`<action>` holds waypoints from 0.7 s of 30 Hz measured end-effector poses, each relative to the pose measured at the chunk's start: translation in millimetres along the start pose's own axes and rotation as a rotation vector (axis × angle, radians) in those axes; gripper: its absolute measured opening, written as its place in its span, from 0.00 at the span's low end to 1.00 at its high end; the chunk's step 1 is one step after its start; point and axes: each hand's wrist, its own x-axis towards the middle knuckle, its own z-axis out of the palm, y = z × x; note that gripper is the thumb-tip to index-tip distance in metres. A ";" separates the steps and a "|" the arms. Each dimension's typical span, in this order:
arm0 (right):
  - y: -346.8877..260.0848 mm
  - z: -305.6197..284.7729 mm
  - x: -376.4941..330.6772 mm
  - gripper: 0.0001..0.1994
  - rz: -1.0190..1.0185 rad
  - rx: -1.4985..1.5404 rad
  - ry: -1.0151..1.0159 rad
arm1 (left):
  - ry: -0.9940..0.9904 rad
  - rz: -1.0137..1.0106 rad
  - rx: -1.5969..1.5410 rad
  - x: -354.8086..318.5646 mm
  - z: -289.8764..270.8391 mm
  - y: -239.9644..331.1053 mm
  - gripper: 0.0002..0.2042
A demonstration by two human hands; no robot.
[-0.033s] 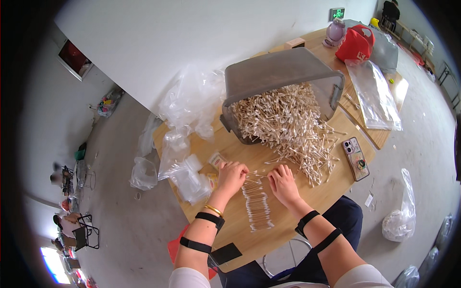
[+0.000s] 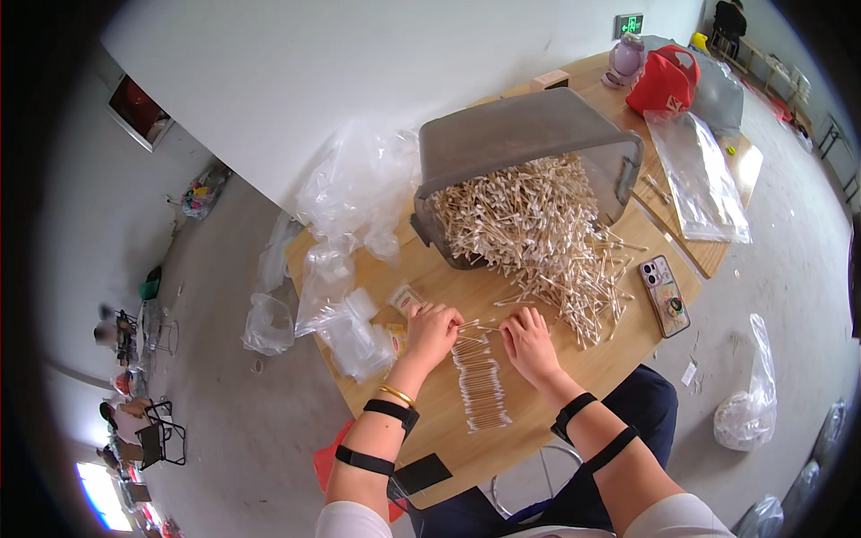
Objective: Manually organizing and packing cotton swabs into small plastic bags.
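Note:
On the wooden table, cotton swabs lie side by side in a ladder-like row. My left hand is closed at the row's far end, pinching a cotton swab whose tip sticks out to the right. Across a small gap, my right hand has its fingers bent together on another cotton swab, its end pointing toward the left hand. Beyond them a grey plastic bin lies on its side, and a heap of loose cotton swabs spills from it. My fingertips are partly hidden.
Clear plastic bags and a stack of small bags lie left of my left hand. A phone rests by the right edge. Farther back are a red bag and a purple bottle. A tied plastic bag sits on the floor.

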 end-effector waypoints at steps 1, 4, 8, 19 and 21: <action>0.4 0.3 -0.2 0.03 0.003 -0.002 0.001 | -0.009 -0.009 0.004 -4.1 -0.7 -0.5 0.05; 1.5 0.9 -0.6 0.03 0.000 -0.017 0.008 | -0.012 -0.018 -0.033 -14.6 -2.9 1.8 0.06; 2.4 1.3 0.1 0.04 0.020 -0.014 -0.004 | -0.004 0.028 -0.015 -18.5 -5.7 2.3 0.08; 3.3 3.5 -0.4 0.04 0.026 0.033 0.018 | -0.016 0.021 -0.062 -18.6 -7.5 -1.7 0.05; 3.5 4.8 -0.5 0.05 0.034 -0.023 -0.015 | -0.003 -0.025 -0.102 -21.3 -6.1 -4.2 0.04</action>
